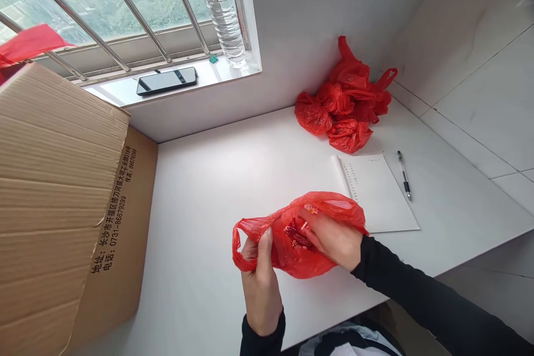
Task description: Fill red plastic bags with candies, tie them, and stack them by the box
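A thin red plastic bag is held with its mouth open above the white table. My left hand is closed on the bag's left rim beside a loop handle, its thumb on top. My right hand reaches into the bag from the right. Its fingers are partly hidden and slightly blurred, so I cannot tell whether they grip anything. Inside, close to those fingers, lies a dark red patterned packet. A lighter flowered piece shows by the fingertips.
Several knotted red bags are heaped against the wall. A notepad and a pen lie on the table. A large cardboard box stands left. The windowsill bears a phone and a water bottle.
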A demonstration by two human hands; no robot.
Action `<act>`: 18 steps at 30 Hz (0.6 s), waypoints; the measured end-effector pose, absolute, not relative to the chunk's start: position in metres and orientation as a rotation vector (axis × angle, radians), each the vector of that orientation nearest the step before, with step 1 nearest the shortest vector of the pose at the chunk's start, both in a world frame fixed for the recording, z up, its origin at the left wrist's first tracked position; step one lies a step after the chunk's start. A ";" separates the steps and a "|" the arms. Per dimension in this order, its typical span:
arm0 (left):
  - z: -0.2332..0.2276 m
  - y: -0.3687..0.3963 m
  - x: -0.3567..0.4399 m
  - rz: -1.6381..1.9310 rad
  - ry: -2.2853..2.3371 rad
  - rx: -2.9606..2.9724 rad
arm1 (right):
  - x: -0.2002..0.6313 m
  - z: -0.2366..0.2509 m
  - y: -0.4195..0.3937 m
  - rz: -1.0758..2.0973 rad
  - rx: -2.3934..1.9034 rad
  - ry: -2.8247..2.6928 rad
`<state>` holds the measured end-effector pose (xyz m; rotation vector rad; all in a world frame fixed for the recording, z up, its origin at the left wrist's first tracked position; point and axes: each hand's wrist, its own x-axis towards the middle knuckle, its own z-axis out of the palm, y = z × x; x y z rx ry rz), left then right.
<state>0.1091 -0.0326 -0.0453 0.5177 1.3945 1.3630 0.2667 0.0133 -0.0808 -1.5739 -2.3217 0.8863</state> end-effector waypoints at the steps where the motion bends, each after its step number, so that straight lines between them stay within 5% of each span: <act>1: -0.045 -0.032 0.109 1.365 1.400 0.514 | 0.265 -0.080 0.013 0.911 -1.544 -2.401; 18: -0.047 -0.031 0.107 1.351 1.420 0.530 | 0.283 -0.095 0.004 0.903 -1.637 -2.023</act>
